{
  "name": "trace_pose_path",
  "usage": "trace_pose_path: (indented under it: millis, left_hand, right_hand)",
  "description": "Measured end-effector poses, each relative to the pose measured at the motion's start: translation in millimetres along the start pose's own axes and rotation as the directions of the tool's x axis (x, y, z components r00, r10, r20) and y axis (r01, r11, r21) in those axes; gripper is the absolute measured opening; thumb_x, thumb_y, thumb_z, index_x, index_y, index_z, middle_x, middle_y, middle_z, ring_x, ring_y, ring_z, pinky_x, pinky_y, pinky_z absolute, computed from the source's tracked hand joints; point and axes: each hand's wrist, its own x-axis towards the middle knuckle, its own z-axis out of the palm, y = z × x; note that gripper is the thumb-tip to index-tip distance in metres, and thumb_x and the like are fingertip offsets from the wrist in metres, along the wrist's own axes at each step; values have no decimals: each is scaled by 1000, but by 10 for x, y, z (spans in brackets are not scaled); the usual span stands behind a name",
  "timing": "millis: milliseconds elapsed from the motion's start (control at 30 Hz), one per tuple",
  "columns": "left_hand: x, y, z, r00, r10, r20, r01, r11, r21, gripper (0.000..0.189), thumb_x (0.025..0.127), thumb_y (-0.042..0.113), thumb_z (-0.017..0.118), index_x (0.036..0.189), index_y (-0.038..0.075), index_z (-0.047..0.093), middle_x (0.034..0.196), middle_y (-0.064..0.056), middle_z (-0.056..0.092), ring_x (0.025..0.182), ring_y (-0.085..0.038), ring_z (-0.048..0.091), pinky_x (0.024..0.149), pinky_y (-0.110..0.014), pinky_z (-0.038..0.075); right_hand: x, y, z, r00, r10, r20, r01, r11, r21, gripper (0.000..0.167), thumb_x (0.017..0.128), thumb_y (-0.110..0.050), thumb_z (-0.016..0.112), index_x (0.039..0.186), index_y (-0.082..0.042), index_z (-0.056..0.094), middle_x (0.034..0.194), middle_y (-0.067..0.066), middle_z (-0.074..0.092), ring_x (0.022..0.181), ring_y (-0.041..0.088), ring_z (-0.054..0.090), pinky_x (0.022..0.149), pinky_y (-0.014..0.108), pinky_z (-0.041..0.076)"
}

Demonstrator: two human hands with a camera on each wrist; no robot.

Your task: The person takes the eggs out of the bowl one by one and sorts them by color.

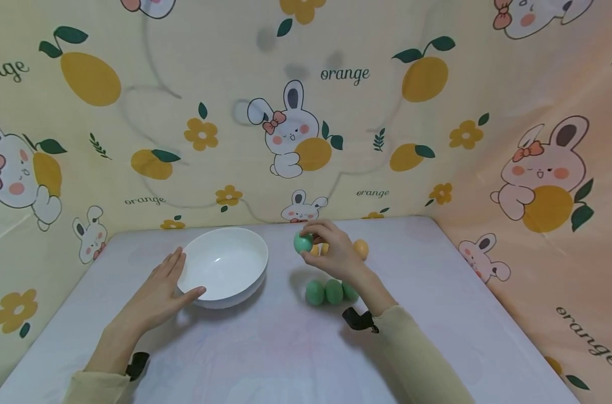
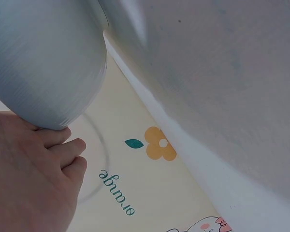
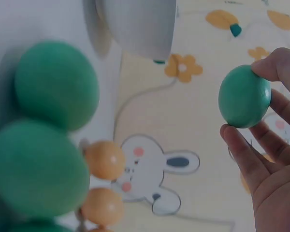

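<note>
My right hand (image 1: 334, 251) pinches a green egg (image 1: 303, 243) between thumb and fingertips, raised above the table; the right wrist view shows the same egg (image 3: 244, 96) clearly. My left hand (image 1: 156, 292) rests against the left and near side of a white bowl (image 1: 225, 261), fingers extended along its outside and thumb at the rim. In the left wrist view, the left fingertips (image 2: 75, 150) touch the bowl's outer wall (image 2: 48, 63). No contents show inside the bowl. Below my right wrist, several green eggs (image 1: 334, 292) stand in a row.
Behind the right hand lie several yellow-orange eggs (image 1: 360, 249), partly hidden by it. The pale table (image 1: 285, 353) meets a cloth backdrop (image 1: 210, 84) printed with rabbits and oranges at the back and sides.
</note>
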Motion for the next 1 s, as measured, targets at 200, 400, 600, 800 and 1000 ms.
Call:
trace_pose_path:
  millis: [200,400,600,800,1000]
  left_hand:
    - [-4,14,-15,1000,-6,6,6,1000,-4,109,97,65,59,159,-14,16,170,-30,9,155,-52,13,123,-69,19]
    - [-4,10,-17,1000,-15,16,15,1000,-7,111,97,67,58,160,-13,14,170,-29,7,155,-53,13,123,-69,18]
    - [-13,9,-20,1000,-11,11,11,1000,0,110,97,66,59,159,-14,16,170,-30,9,154,-53,14,123,-69,19]
    - [-12,17,-20,1000,-13,7,13,1000,5,109,97,65,60,159,-14,18,170,-31,10,154,-53,14,123,-69,19]
    - [-3,21,-19,1000,-8,6,8,1000,8,109,97,65,60,159,-14,17,170,-30,10,155,-52,13,123,-68,18]
  right_hand:
    - [-132,84,-187,999,39,-21,-39,998,-40,38,84,-5,84,120,-6,70,133,9,60,104,22,68,93,37,62]
    - [-289,179,-373,995,85,-51,-89,992,-92,38,84,-3,84,118,-7,70,131,7,61,106,22,67,92,41,62]
    - [-446,271,-542,994,83,-74,-92,988,-124,37,83,0,84,117,-5,70,129,9,62,104,24,68,91,40,63]
    - [-623,422,-672,994,76,-77,-88,981,-172,38,83,1,84,118,-5,70,125,9,63,101,23,67,88,43,63]
    - [-782,544,-778,995,91,-50,-100,971,-216,39,82,-1,85,118,-6,70,124,9,63,99,22,68,87,43,63]
